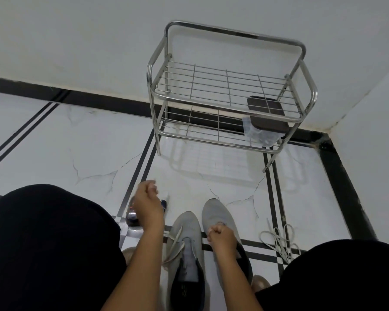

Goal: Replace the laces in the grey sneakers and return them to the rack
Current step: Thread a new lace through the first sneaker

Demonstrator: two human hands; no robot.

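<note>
Both hands, left (147, 204) and right (220, 235), fisted, forearms extended.

L hand (147, 204) fist raised | R hand (220, 235) pinching lace, left sneaker (185, 239) | rack (229, 90) behind

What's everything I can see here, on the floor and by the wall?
Sneakers: two, grey, side by side on the floor between the knees; the left one has a lace partly threaded.
Loose laces: one tangle, off-white, on the floor right of the sneakers.
Rack: one, shiny metal, two wire shelves, standing against the wall.
Container: one, clear with a dark lid, at the right end of the lower shelf.
Dark object: one, partly hidden behind the left hand; cannot tell what it is.
Floor: white tiles with black stripes.
Left hand: fingers curled, raised above the floor; blurred, so any grip is unclear.
Right hand: fingers curled, over the right sneaker.
</note>
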